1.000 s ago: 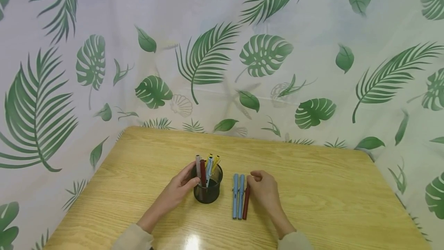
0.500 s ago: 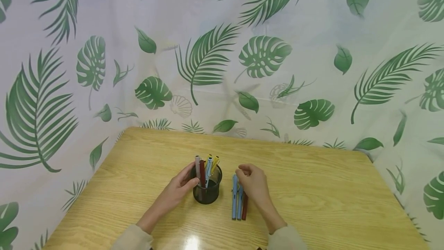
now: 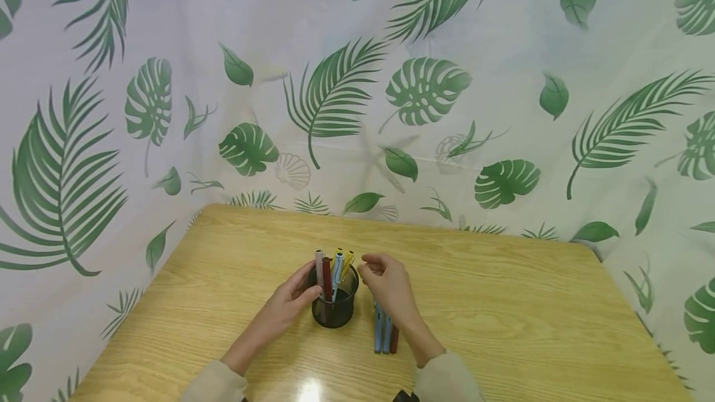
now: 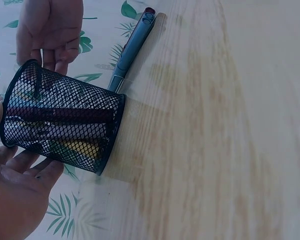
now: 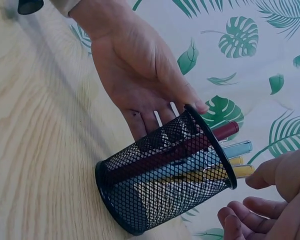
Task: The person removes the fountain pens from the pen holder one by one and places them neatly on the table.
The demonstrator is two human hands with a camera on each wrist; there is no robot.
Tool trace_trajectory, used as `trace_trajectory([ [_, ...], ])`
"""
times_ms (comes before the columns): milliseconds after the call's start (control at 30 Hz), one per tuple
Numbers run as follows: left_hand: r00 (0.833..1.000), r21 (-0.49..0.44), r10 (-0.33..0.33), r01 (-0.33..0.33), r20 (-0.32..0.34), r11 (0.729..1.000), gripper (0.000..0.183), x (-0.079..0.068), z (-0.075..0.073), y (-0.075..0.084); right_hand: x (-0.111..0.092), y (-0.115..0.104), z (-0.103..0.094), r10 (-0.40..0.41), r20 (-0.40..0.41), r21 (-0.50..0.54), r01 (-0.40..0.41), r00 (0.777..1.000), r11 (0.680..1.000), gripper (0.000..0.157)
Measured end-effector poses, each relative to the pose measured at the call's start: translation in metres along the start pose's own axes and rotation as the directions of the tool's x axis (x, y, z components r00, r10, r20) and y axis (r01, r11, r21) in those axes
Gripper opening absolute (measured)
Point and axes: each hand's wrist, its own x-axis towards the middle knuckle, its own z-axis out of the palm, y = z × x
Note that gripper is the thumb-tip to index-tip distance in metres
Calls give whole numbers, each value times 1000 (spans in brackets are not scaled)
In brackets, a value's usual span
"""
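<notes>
A black mesh pen holder stands on the table. My left hand grips its left side, with the thumb near the rim and the fingers wrapped behind. Inside stand a grey pen, a dark red pen, a light blue pen and yellow pens. Just right of the rim is my right hand, its fingers loosely bent with nothing between them. In the right wrist view its thumb tip is right at a yellow pen's end. Two blue pens lie beneath that hand, partly hidden, beside another dark red pen.
The wooden table reaches back to a white cloth backdrop printed with green leaves. Beige sleeves cover both forearms. A small dark object shows at the bottom edge of the head view.
My right hand has moved left from the dark red pen on the table, across the blue pens, to the pen holder's rim. My left hand keeps its hold on the pen holder.
</notes>
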Motion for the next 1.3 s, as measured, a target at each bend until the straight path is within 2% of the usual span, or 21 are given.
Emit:
trace_trajectory([
  [500, 1000, 4, 8, -8, 11, 1000, 66, 1, -1, -1, 7, -4, 15, -42, 64, -16, 44, 997, 999, 33],
  [933, 1000, 19, 10, -10, 6, 1000, 64, -1, 0, 0, 10, 2, 21, -43, 111, 12, 42, 993, 999, 15],
  [1133, 1000, 29, 19, -19, 3, 999, 62, -2, 0, 0, 10, 2, 19, -33, 63, 35, 31, 997, 999, 18],
  [1300, 999, 38, 38, -38, 6, 999, 61, -1, 0, 1, 7, -2, 8, -36, -8, 102, 37, 999, 994, 18],
])
